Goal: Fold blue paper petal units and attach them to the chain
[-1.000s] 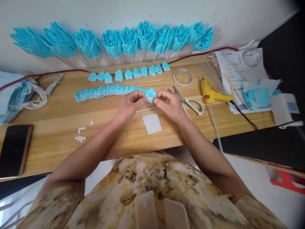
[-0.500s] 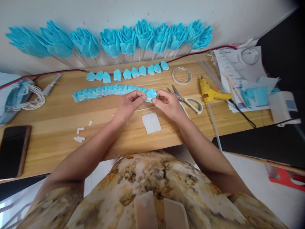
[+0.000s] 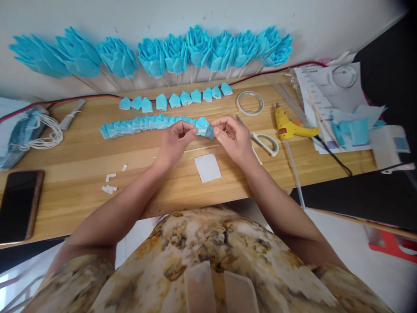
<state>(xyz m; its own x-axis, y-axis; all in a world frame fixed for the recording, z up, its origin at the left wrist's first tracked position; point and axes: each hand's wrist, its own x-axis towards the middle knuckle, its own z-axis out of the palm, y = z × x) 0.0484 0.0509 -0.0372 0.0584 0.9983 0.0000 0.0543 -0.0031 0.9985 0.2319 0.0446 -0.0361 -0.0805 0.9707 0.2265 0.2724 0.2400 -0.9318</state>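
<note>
Above the table, a small folded blue paper petal [image 3: 202, 124] with a white strip across it is pinched by my left hand [image 3: 175, 141]. On its other side, my right hand [image 3: 233, 138] has thumb and forefinger closed on the petal's lower right edge. Just behind my hands runs a long overlapping row of folded blue petals [image 3: 140, 124]. A white square of paper [image 3: 207, 168] lies flat below my hands. Partly hidden by my right hand are scissors with white handles [image 3: 265, 144]. A thin wooden stick [image 3: 202, 148] lies between my hands and the square.
Separate folded petals [image 3: 161, 102] line up farther back, with blue paper flowers [image 3: 151, 57] on sticks against the wall. At right are a tape roll [image 3: 249, 103], a yellow glue gun [image 3: 286, 124] and papers [image 3: 329, 108]. A phone [image 3: 20, 206] and white scraps [image 3: 110, 188] lie left.
My right fingers have shifted slightly right and up along the petal, covering more of the scissors' blades. The petal has tilted, showing its white strip and a bluish lower edge. My left hand stays pinched.
</note>
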